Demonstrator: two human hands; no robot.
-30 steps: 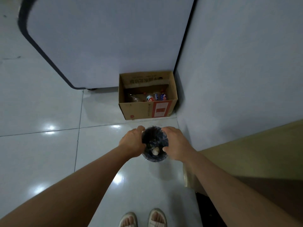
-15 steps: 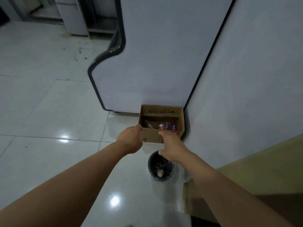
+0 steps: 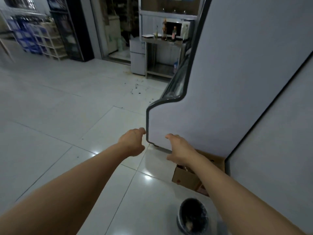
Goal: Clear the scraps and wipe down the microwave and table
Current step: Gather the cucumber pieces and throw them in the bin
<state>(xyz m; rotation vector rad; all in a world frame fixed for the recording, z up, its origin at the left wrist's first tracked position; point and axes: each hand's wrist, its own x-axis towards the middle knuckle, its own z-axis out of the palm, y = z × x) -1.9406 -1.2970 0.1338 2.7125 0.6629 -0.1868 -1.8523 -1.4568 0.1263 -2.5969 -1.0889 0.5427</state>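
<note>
A small black-lined trash bin (image 3: 193,216) stands on the floor at the bottom right, with a pale scrap inside. My left hand (image 3: 133,143) and my right hand (image 3: 180,151) hang in the air above the floor, fingers loosely curled, holding nothing. Far off, a white microwave (image 3: 177,29) sits on a steel table (image 3: 162,41) with bottles in front of it.
A large grey display cabinet (image 3: 220,82) rises on the right, next to a wall. A cardboard box (image 3: 188,177) sits at its foot. Dark crumbs (image 3: 137,89) dot the white tiled floor. A small white fridge (image 3: 138,56) and shelves (image 3: 49,41) stand far back.
Both hands have let go of the bin and risen away from it. My view has lifted from the bin and box to the room and the far microwave.
</note>
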